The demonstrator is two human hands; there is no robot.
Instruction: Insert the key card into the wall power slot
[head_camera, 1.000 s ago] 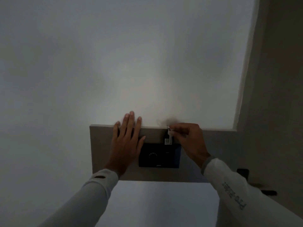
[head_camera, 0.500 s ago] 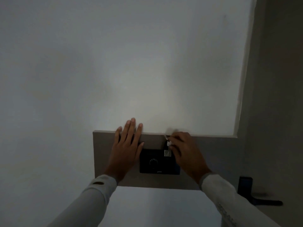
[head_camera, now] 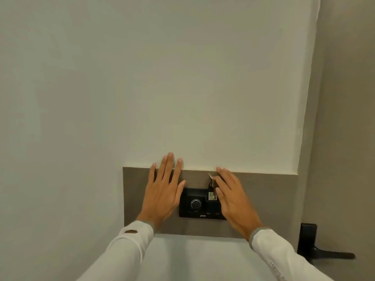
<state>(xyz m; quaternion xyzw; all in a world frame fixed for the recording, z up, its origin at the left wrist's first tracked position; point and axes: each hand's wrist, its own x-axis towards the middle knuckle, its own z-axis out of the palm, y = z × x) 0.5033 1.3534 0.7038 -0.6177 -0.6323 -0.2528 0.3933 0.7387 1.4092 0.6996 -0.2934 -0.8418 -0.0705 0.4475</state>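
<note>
A black wall power unit (head_camera: 197, 203) with a round dial is mounted on a grey-brown wall panel (head_camera: 263, 191). A small pale key card tag (head_camera: 212, 196) sits upright in the unit's top right slot, with a dark loop and a metal key (head_camera: 210, 177) sticking up above it. My left hand (head_camera: 163, 189) lies flat on the panel just left of the unit, fingers spread. My right hand (head_camera: 233, 197) lies flat to the right, fingers extended, its thumb side beside the tag and covering the unit's right edge. Neither hand grips anything.
A black door handle with its plate (head_camera: 316, 246) sits at the lower right on a door. A pale door frame edge (head_camera: 304, 138) runs down the right side. White wall fills everything above the panel.
The room has gone from dim to brightly lit. My right hand has let go of the key tag and flattened against the panel; the tag now stands in the slot. The left hand stayed put.
</note>
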